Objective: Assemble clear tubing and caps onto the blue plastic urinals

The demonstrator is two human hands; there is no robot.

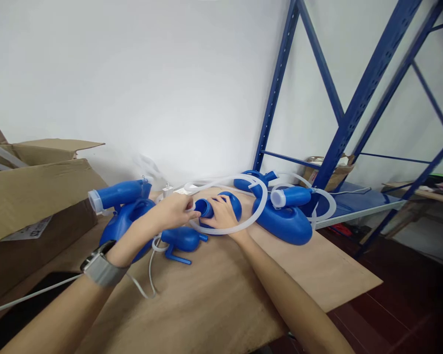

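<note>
While the right hand [223,212] grasps a bulbous blue plastic bottle [236,205] on the light-brown wooden counter [214,295], the left hand [174,210] is bunched at its round mouth [204,208]; whether it pinches anything, I cannot tell. A translucent white flexible tube [265,196] loops past the right hand.

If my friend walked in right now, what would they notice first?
Probably the bright blue bottles spread over the wooden table. In the middle, the right hand holds one bottle by its neck, with the left hand at its open mouth, and a big pale tube loops across the right wrist. Behind, on the right, a tall blue metal rack stands out against the white wall.
</note>
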